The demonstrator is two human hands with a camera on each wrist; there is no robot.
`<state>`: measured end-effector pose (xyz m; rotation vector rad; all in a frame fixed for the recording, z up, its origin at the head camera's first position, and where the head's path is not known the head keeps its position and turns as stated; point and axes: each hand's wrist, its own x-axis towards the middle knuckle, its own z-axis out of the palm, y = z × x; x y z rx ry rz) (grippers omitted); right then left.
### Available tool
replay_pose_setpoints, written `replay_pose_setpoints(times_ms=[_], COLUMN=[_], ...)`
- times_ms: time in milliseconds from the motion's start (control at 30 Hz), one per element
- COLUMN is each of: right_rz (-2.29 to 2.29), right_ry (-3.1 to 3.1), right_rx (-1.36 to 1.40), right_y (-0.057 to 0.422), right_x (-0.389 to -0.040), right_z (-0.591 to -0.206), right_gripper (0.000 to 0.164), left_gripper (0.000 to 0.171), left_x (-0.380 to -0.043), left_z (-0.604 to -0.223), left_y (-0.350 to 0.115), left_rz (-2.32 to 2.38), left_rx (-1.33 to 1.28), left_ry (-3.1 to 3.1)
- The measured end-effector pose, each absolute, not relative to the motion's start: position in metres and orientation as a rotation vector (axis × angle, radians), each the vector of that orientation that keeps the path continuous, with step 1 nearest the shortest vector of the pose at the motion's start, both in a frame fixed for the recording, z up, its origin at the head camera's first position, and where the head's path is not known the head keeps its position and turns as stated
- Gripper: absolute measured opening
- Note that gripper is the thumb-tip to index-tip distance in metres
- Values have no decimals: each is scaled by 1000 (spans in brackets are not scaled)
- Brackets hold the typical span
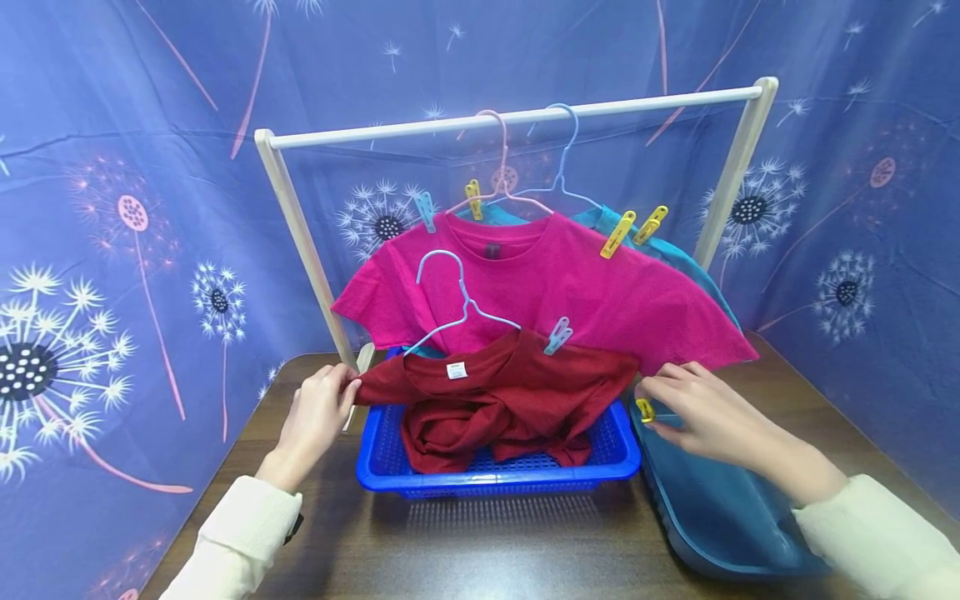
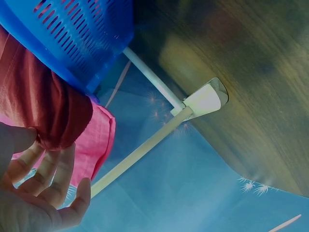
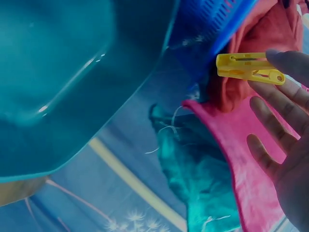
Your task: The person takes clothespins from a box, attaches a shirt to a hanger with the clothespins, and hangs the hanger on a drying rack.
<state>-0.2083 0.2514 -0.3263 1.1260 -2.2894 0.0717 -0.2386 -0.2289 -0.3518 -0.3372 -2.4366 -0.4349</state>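
Observation:
A dark red T-shirt [image 1: 491, 379] lies bunched over a blue basket [image 1: 495, 481], with a light blue hanger [image 1: 465, 304] in its neck. My left hand [image 1: 317, 417] pinches the end of its left-side sleeve; the left wrist view shows thumb and fingers on the red cloth [image 2: 63, 113]. A pale blue clothespin [image 1: 558, 335] clips the shirt's right-side shoulder. Beside the other sleeve, my right hand [image 1: 701, 414] holds a yellow clothespin [image 3: 248, 67] between thumb and finger. Its remaining fingers are spread apart in the right wrist view.
Behind hangs a pink T-shirt [image 1: 525, 283] in front of a teal shirt [image 1: 686, 254], both on hangers from a white rod [image 1: 420, 129]. Yellow clothespins [image 1: 618, 235] and a blue clothespin [image 1: 425, 212] clip them. A dark teal bin [image 1: 727, 508] stands at the right.

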Motion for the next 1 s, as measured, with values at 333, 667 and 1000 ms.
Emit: replay_pose_setpoints(times_ms=[333,667,1000], right_rz=[147,212,196], right_ry=[-2320,-2325,-2324], right_rx=[1115,1163,1177], right_y=[218,180,145], right_x=[-216,-232,-235], right_z=[-320,-311,-298], right_gripper=[44,36,32], left_gripper=[7,7,6], left_x=[-237,-237,-235], left_z=[-353,-353,-353], left_y=[-229,-229,-228], left_rz=[-421,-416,-432], left_rx=[-338,-348,-347], left_ry=[-2432,-2410,-2413])
